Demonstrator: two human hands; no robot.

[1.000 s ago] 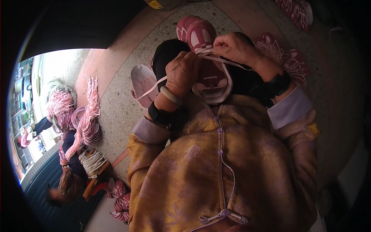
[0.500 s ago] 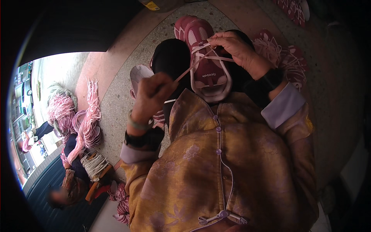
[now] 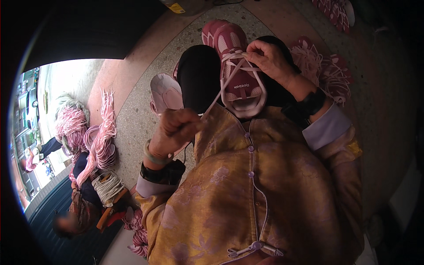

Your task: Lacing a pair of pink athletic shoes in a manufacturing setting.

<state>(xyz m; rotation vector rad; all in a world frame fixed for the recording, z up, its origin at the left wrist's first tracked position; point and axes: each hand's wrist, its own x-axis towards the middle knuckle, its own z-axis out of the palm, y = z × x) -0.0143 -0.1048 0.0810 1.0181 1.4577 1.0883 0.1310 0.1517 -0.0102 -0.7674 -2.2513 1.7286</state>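
Observation:
A dark pink and white sneaker [image 3: 243, 91] rests between my knees, its heel opening toward me. Pale lace [image 3: 226, 83] crosses its tongue near the upper eyelets. My left hand [image 3: 179, 128] is closed on a stretch of this lace, drawn taut down and left from the shoe. At the right eyelets, my right hand [image 3: 267, 57] pinches the lace between thumb and forefinger. More pink shoe toes [image 3: 213, 30] show just beyond the sneaker. Left of my knee lies another shoe [image 3: 167, 93] with a pale inside.
Pink shoes with loose laces [image 3: 333, 77] lie at the right, and more shoes [image 3: 335, 13] at the far right. To the left are bundles of pink laces [image 3: 70, 123], a spool of white cord [image 3: 108, 189] and another person [image 3: 81, 212]. Pink shoes [image 3: 138, 232] are piled at the lower left.
My left hand has moved down toward me, drawing the lace out longer. My right hand has shifted slightly right and down, still pinching at the eyelets.

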